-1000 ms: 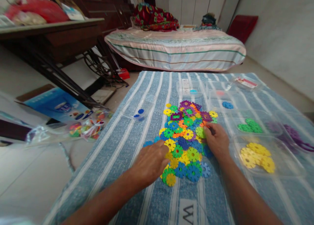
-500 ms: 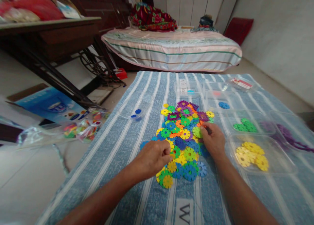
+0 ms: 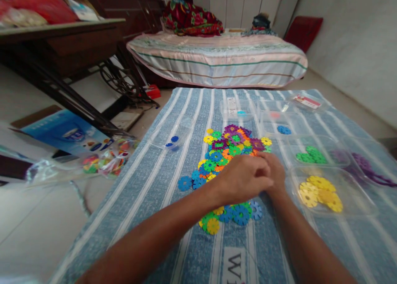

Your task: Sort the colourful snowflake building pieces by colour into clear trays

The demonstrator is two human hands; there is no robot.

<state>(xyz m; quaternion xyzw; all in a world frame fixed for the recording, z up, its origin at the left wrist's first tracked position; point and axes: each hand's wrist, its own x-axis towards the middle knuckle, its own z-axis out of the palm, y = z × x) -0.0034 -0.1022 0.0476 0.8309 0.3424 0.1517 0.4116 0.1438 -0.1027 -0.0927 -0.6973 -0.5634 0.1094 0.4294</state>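
Observation:
A pile of snowflake-shaped plastic building discs point(image 3: 215, 156) in many colours lies on the striped cloth in front of me. My left hand point(image 3: 245, 178) is closed over the right side of the pile, its fingertips meeting my right hand. What it holds, if anything, is hidden. My right hand point(image 3: 275, 172) is curled at the pile's right edge, its fingers partly behind the left one; I cannot make out anything in them. Right of it, a clear plastic box point(image 3: 361, 207) holds yellow discs point(image 3: 319, 193). Behind that, another clear box point(image 3: 344, 160) contains green discs point(image 3: 311, 156).
Purple pieces point(image 3: 364, 166) lie in a box at the far right. Clear boxes at the back hold a blue disc point(image 3: 283, 130) and a light-blue one point(image 3: 242, 113). On the left, a box has dark-blue discs point(image 3: 174, 139). A bed point(image 3: 217, 65) stands beyond.
My left hand has moved right across the pile to meet my right hand, which has barely moved. A darker yellow disc now shows among those in the yellow box.

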